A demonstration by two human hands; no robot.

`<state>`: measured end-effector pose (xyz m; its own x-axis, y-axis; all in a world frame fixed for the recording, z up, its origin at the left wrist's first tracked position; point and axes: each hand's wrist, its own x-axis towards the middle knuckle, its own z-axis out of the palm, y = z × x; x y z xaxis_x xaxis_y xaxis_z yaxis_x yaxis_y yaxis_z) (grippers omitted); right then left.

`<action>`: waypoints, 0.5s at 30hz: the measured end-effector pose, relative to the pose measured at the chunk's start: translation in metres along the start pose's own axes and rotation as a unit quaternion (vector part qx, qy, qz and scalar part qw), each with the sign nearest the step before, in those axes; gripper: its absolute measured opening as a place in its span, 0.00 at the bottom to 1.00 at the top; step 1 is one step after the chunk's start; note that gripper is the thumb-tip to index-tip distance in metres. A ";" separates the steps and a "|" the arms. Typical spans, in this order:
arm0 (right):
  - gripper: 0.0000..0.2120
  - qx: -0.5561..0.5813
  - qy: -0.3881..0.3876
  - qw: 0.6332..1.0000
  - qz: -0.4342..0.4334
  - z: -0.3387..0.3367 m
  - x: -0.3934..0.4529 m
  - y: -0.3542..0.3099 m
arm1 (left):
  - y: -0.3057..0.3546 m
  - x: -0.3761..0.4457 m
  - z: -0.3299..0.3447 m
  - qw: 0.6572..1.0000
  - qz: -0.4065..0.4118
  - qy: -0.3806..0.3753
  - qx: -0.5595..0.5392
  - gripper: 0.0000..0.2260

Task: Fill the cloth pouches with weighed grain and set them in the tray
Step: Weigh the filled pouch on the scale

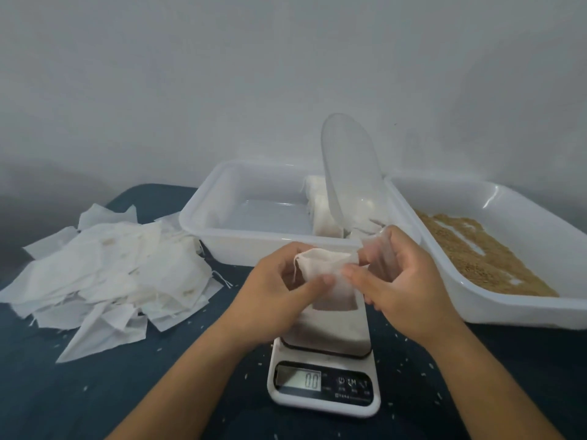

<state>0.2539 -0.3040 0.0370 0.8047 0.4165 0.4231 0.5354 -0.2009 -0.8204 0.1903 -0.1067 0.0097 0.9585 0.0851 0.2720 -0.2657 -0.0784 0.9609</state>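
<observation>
Dark surface below; left hand (279,281) and right hand (403,281) pinch a limp, light pouch (327,269) at twelve o'clock of the scale (324,385); best gripped by its mouth hem

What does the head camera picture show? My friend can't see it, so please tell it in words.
Two hands, left and right, hold a cloth pouch above a scale; the right also grips a clear scoop. Behind sit a tray and a grain tub.

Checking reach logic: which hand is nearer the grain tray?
Right. The right hand is just beside the near-left rim of the grain tray, also holding a clear cup. The left hand, gripping the pouch, sits farther left over the scale.
</observation>
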 end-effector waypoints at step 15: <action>0.18 -0.225 -0.081 0.971 -0.008 -0.002 0.009 0.038 | -0.023 0.004 -0.009 0.968 -0.027 0.073 0.237 0.05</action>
<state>0.2816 -0.3092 0.0105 0.7640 0.5489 0.3392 0.6349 -0.5455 -0.5472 0.1991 -0.0962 -0.0110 0.9355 0.2394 0.2599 -0.1051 -0.5137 0.8515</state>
